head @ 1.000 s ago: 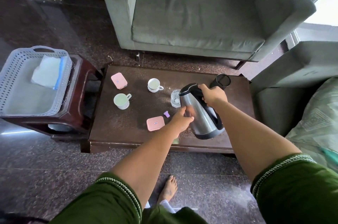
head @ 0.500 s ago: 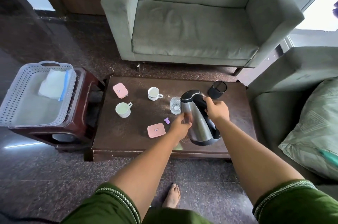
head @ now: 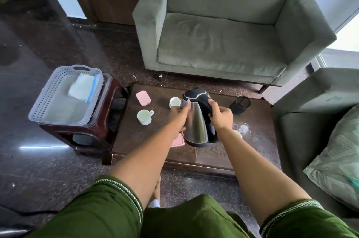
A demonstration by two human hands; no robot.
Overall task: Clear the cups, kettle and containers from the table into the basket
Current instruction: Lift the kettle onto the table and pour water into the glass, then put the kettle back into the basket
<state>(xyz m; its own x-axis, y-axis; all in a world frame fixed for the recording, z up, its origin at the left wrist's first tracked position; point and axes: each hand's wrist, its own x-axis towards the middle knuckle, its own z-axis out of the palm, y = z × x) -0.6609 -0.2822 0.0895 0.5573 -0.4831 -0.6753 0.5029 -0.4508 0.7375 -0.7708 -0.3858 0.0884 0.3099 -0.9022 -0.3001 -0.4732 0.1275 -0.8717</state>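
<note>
Kettle [head: 196, 121] is held over the table [head: 252, 146]. Right hand [head: 221, 116] wraps curled fingers round the black handle to carry the weight; left hand [head: 177, 113] presses fingers against the steel side, likely steadying it for the basket [head: 38, 109], well apart at left.

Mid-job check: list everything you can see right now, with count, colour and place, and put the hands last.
kettle: one, steel with black lid and handle, held over the table's middle
cups: two, white, left of the kettle; the farther one partly hidden
pink containers: two, one at the far left of the table, one mostly hidden under the left arm
black mesh cup: one, far right of the table
table: one, dark wood
basket: one, pale grey, on a dark stool, holds a white cloth
armchair: one, grey-green, behind the table
left hand: against the kettle's side
right hand: grips the kettle's handle
</note>
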